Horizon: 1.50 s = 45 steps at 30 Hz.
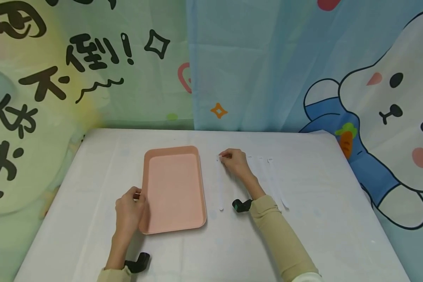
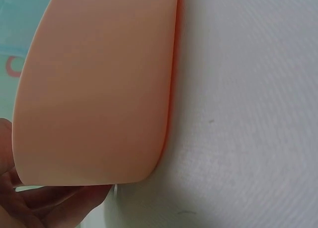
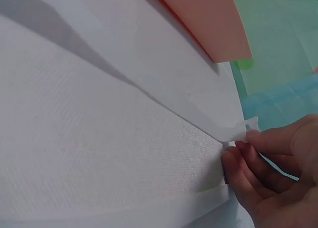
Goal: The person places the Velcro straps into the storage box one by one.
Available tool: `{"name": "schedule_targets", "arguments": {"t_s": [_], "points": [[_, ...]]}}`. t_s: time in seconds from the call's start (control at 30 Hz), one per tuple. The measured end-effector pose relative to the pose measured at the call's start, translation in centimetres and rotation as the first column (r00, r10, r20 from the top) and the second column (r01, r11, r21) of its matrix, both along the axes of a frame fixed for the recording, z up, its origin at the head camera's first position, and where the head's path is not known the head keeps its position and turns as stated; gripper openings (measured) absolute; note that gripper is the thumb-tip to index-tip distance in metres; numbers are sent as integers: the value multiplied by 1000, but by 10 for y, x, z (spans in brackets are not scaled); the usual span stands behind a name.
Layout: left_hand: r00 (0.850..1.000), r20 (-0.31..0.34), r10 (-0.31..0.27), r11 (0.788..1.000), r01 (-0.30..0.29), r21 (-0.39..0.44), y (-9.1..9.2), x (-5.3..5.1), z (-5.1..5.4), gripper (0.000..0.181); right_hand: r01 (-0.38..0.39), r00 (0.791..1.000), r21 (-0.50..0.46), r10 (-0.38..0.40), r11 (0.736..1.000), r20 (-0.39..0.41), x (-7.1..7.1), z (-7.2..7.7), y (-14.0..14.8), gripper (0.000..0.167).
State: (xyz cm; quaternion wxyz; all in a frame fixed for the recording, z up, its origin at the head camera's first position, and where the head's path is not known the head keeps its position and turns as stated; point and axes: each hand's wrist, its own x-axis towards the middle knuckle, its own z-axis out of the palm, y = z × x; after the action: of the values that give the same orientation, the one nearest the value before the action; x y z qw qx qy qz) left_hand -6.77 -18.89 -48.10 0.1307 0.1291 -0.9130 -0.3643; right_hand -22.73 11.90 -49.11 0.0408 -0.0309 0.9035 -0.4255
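Observation:
A shallow pink tray (image 1: 174, 188) with a raised rim lies on the table. My left hand (image 1: 128, 211) grips its left edge; in the left wrist view, the tray wall (image 2: 94, 99) partly covers the fingers (image 2: 74, 203). To the right of the tray, my right hand (image 1: 237, 162) pinches the far end of a thin white strip (image 1: 220, 188). Close up in the right wrist view, the strip (image 3: 169, 96) runs from the thumb and fingertips back along the table. More white strips (image 1: 276, 186) lie lengthwise beside and partly behind the right forearm.
A white cloth covers the table (image 1: 204, 258). Printed curtains (image 1: 246, 70) hang behind its far edge, one showing a rabbit. Each wrist wears a black camera mount, such as the right one (image 1: 241, 205).

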Motion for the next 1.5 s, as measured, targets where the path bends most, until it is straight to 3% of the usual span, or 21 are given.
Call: {"name": "schedule_targets", "arguments": {"t_s": [0.37,1.0,1.1,1.2,1.23,1.37,1.5], "points": [[1000,9,0,1000,0,0,0,-1,0,11,24,999,-206,-15,978,47,2,6,1,13],[1000,-17,-17,1000,17,5,1,0,3,10,22,999,-336,-11,942,34,9,28,3,19],[1000,-12,-14,1000,14,3,1,0,3,9,20,1000,-337,-14,941,20,8,26,4,20],[1000,-9,-14,1000,14,1,1,1,3,10,13,1000,-345,-11,939,6,2,12,6,23],[1000,-8,-14,1000,14,2,1,1,3,10,2,1000,-371,-6,929,-7,-4,1,9,23],[1000,-1,-16,1000,16,3,2,1,3,10,-6,1000,-397,5,918,-3,-11,-7,11,25],[1000,6,-12,1000,12,8,1,2,3,10,-7,1000,-414,10,910,5,-6,9,5,29]]}}
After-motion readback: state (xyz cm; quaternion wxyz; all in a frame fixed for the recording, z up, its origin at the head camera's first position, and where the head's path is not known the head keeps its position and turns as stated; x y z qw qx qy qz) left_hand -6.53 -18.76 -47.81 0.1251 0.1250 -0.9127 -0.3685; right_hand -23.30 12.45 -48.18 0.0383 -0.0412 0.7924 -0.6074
